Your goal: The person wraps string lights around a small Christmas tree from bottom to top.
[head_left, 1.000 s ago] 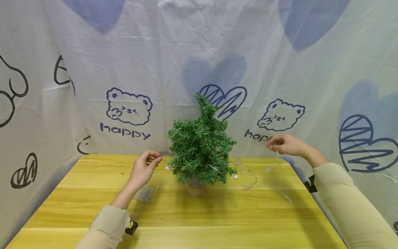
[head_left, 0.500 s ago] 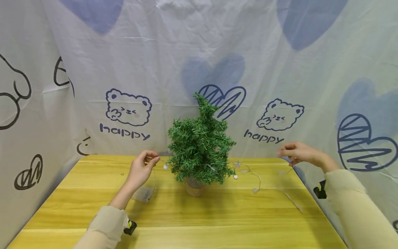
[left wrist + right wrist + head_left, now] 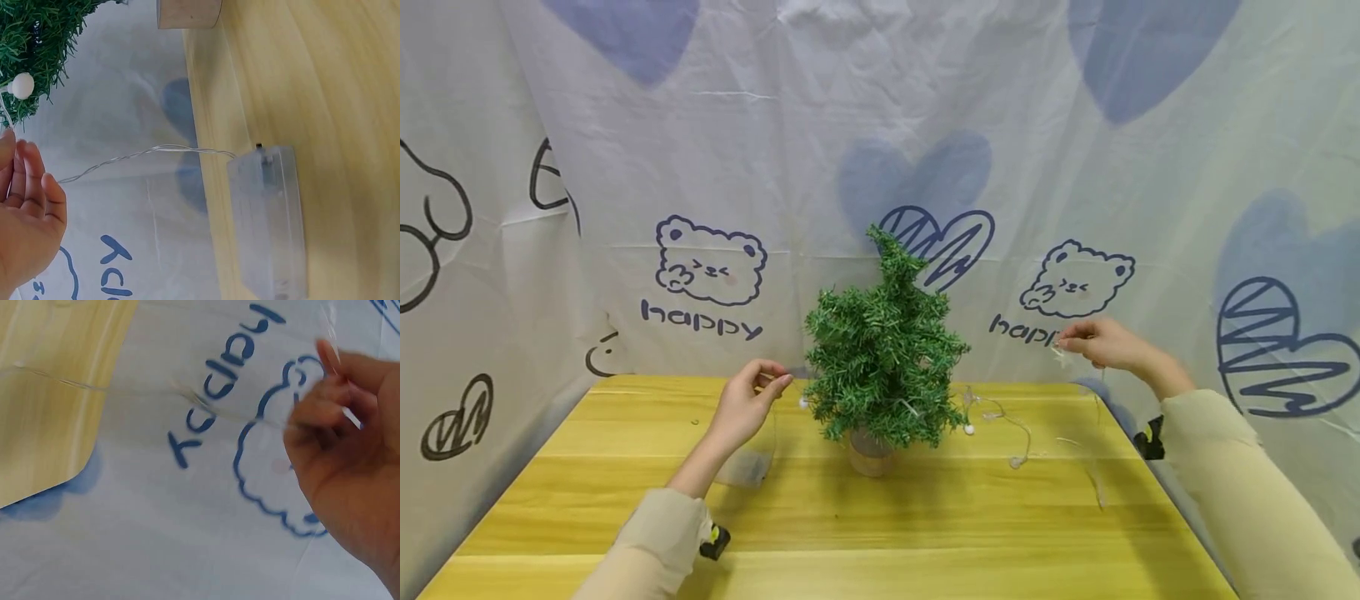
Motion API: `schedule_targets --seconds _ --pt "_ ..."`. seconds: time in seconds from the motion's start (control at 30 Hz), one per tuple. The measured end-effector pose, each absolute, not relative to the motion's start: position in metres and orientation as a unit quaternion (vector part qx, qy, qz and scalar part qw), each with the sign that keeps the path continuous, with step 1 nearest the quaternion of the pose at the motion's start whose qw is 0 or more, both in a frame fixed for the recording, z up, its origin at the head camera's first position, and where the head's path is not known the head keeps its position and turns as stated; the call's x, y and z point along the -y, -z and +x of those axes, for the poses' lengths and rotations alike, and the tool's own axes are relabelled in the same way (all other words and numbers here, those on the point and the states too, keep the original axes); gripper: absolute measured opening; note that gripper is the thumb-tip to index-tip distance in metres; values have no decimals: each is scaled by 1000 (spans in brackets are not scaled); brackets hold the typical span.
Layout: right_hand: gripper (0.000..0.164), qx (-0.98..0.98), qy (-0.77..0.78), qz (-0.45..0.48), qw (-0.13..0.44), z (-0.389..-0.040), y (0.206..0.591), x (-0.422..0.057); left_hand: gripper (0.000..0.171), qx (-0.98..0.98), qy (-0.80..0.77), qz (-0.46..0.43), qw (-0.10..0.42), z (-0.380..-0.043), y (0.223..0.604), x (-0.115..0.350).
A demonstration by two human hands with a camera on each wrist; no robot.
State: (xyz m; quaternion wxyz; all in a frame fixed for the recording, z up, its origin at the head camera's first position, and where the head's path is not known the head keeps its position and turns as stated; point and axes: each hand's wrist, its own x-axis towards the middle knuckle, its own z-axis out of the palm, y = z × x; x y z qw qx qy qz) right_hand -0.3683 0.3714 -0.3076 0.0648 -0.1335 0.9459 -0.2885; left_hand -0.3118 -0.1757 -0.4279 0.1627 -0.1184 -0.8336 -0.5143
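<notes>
A small green artificial Christmas tree [image 3: 883, 358] stands upright in a round pot [image 3: 871, 458] at the table's middle. My left hand [image 3: 747, 406] is at its left side, thumb and fingers pinching the wire of a string of lights. A white round bulb [image 3: 23, 85] hangs by the branches there. From that wire a twisted lead runs down to a clear battery box [image 3: 265, 215] on the table. Right of the tree, my right hand [image 3: 1105, 344] holds the string's other stretch raised in a pinch, a pale star-like piece [image 3: 1062, 357] hanging below the fingertips.
More of the light string [image 3: 1017, 462] trails over the wooden table [image 3: 820, 542] right of the tree. A tiny curled bit [image 3: 695, 422] lies at the left. Behind the table's far edge hangs a printed white cloth [image 3: 880, 108].
My right hand went right and down, then back up and left, and the star-like piece now shows at its fingertips. The wire at right shifted. My left hand stayed nearly still.
</notes>
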Motion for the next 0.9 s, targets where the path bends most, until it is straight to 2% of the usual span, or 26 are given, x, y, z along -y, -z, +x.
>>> schedule_targets --seconds 0.17,0.37,0.5,0.7,0.9 --pt "28 -954 251 -159 -30 -382 303 -344 21 842 503 -144 133 -318 423 176" --pt "26 -950 260 -159 -70 -398 302 -308 24 846 493 -180 93 -326 415 182" --pt "27 -944 269 -161 -99 -407 300 -288 24 843 490 -193 112 -336 399 188" --pt "23 -936 276 -164 -146 -418 292 -264 30 836 483 -213 150 -358 356 189" --pt "28 -925 310 -181 -126 -426 282 -241 30 843 457 -243 147 -380 304 176"
